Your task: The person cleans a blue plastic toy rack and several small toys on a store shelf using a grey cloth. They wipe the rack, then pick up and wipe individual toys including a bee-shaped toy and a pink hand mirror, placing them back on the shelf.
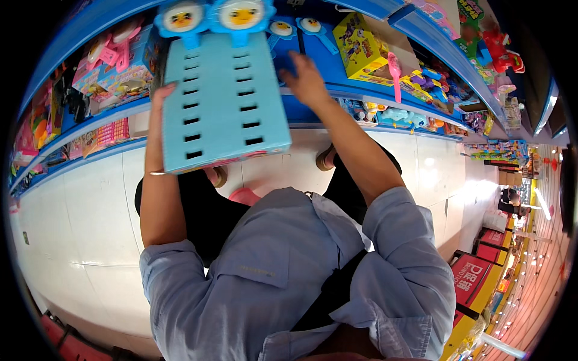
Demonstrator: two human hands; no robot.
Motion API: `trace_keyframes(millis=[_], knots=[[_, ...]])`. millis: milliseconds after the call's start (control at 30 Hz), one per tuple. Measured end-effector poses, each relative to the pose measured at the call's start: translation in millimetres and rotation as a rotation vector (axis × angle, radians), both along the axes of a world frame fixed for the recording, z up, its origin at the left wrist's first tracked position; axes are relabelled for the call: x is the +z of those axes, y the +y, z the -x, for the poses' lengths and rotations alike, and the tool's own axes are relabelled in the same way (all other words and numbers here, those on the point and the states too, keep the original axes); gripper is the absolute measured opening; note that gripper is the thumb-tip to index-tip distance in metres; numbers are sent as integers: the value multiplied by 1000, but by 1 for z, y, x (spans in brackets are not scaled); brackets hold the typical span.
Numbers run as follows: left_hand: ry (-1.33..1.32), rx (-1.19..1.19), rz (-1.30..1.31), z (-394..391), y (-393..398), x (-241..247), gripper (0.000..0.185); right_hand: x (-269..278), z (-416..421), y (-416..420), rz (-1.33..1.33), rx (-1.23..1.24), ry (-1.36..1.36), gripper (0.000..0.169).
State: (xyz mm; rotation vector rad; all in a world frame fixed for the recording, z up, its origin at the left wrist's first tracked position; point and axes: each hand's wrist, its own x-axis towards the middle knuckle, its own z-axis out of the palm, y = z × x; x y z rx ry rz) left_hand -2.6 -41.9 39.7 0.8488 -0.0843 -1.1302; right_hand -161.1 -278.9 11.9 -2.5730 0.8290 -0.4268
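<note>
My left hand (160, 101) grips the left side of a light blue slotted display box (221, 99), with its thumb on the edge. Two rows of dark slots run along the box's face. At its far end stand two blue flower-shaped toys (183, 20) with white and yellow faces. To the right of the box my right hand (305, 77) is raised over the blue shelf, fingers spread, holding nothing. Just beyond its fingers, two similar toys (318, 34) lie on the shelf.
A yellow toy box (365, 49) stands on the shelf at right, beside a pink toy (394, 76). Pink and blue toy boxes (119, 72) sit at left. Lower shelves hold more packaged toys. A pink object (244, 196) is on the tiled floor between the knees. People (510, 201) are far right.
</note>
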Motion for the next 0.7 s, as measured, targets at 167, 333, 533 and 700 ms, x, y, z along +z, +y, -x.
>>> trace_keyframes(millis=[167,333,533,700], knots=[[-55,196,43,-12,17,8,40,-17,-45,32,94,90,225,50],[-60,192,31,-16,17,2,39,-34,-51,5,145,41,214,41],[-65,63,4,-5,10,7,41,-23,-2,-40,-175,-349,-55,54],[55,-32,-27,15,-7,0,43,13,46,-59,-1330,-522,-393,38]])
